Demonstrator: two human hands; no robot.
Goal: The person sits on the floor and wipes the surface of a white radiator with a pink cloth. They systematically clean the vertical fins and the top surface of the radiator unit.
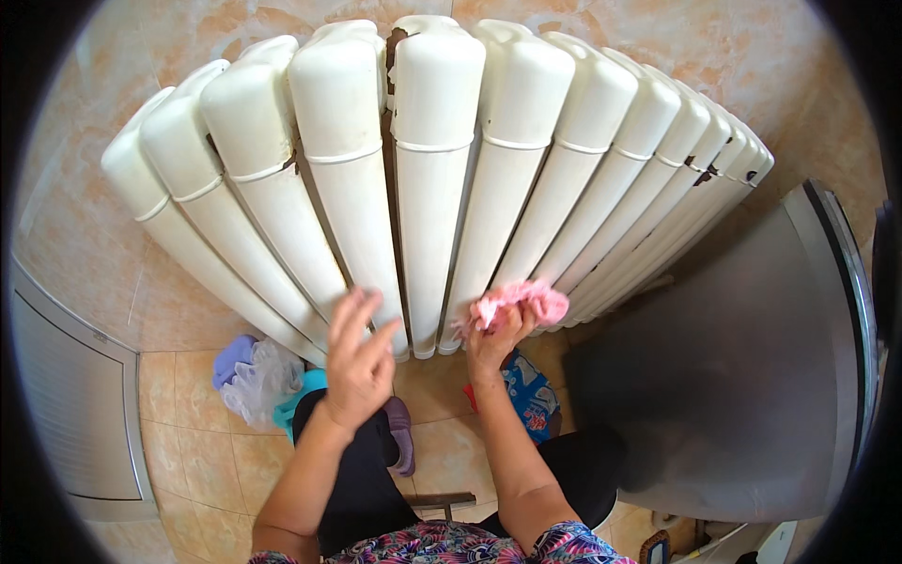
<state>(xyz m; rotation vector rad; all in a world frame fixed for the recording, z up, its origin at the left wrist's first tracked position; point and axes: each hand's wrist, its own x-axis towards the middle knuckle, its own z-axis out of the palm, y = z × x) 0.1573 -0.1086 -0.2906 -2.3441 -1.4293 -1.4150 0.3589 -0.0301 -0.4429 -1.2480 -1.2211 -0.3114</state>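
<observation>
A white cast radiator (435, 204) with many upright sections stands against the wall before me, its paint chipped to dark patches in places. My right hand (495, 342) grips a bunched pink cloth (539, 299) at the lower part of the sections right of the middle. Raised in front of the sections left of the middle, my left hand (361, 359) has its fingers apart and holds nothing; whether it touches the radiator I cannot tell.
A large grey appliance-like panel (719, 366) stands close on the right. On the tiled floor at left lie a clear plastic bag (262, 384), a purple item (232, 361) and a teal item (306, 395). A blue patterned item (530, 395) is beyond my right forearm. A metal-framed door (77, 395) is far left.
</observation>
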